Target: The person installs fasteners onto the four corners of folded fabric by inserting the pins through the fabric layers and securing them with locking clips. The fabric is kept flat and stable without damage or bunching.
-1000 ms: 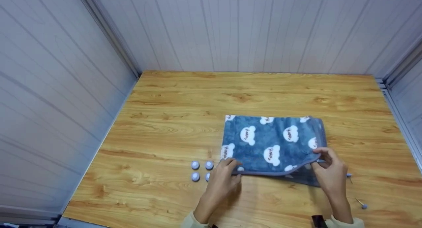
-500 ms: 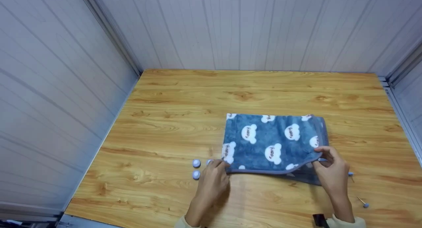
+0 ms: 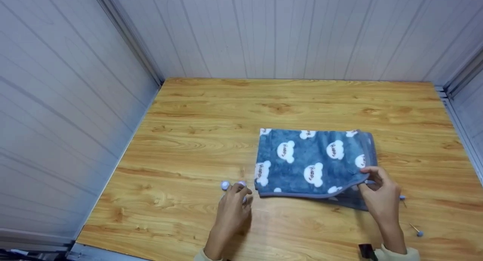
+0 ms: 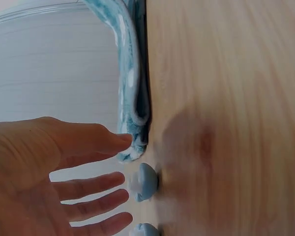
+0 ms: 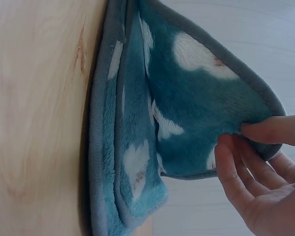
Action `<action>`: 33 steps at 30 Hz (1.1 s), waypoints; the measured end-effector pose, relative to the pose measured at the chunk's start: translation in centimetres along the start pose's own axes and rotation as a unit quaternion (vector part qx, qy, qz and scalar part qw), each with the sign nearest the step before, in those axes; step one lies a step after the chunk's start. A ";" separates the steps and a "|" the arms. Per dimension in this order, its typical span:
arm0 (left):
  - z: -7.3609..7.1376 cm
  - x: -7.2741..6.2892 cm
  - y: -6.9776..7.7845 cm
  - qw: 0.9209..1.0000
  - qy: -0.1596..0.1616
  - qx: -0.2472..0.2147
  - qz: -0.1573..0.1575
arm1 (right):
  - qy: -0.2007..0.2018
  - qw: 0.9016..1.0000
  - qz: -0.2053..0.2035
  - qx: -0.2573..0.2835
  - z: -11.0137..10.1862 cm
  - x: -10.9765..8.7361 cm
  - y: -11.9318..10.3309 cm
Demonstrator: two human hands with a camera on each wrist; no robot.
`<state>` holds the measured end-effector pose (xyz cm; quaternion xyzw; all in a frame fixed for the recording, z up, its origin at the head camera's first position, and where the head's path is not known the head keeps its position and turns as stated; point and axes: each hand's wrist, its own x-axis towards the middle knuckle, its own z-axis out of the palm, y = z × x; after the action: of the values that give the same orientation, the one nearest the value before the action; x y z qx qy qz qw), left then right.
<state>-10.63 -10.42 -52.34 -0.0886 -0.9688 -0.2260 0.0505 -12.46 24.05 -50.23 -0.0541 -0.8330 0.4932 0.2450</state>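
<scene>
My right hand [image 3: 381, 196] pinches the near right corner of a folded blue fleece blanket [image 3: 298, 159] printed with white bear heads. That corner is lifted, and the right wrist view shows the folded layers of the blanket [image 5: 137, 162] below it. A bit of pale blue shows by the right fingers. My left hand [image 3: 232, 208] is off the blanket's left end, its fingers apart over several small pale-blue round caps. One cap [image 4: 146, 182] stands close to the fingertips in the left wrist view; in the head view the hand partly hides the caps, though one cap [image 3: 225, 185] shows.
Right of the blanket, a blue-headed pin [image 3: 416, 230] lies on the wooden table [image 3: 196, 113]. Another blue-headed pin [image 3: 402, 198] is partly behind the right hand. White panel walls [image 3: 256, 34] stand along the back and sides.
My left hand has let go of the blanket's near left corner and moved left over the round caps. The right hand keeps its pinch on the lifted corner.
</scene>
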 end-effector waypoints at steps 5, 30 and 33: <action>0.3 -0.1 -0.2 0.998 -0.052 -0.031 -0.018 | 0.000 1.000 0.010 -0.002 -0.1 -0.1 0.0; 1.0 1.2 0.9 0.994 -0.021 -0.111 -0.003 | -0.004 1.000 0.012 0.016 -0.5 -0.1 -1.3; 0.9 1.3 1.2 0.991 -0.024 -0.128 0.008 | -0.002 1.000 0.003 0.026 -0.7 -0.2 -2.6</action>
<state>-11.76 -8.72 -52.47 -0.1072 -0.9320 -0.3460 0.0167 -11.54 23.22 -47.78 -0.0499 -0.8201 0.5155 0.2432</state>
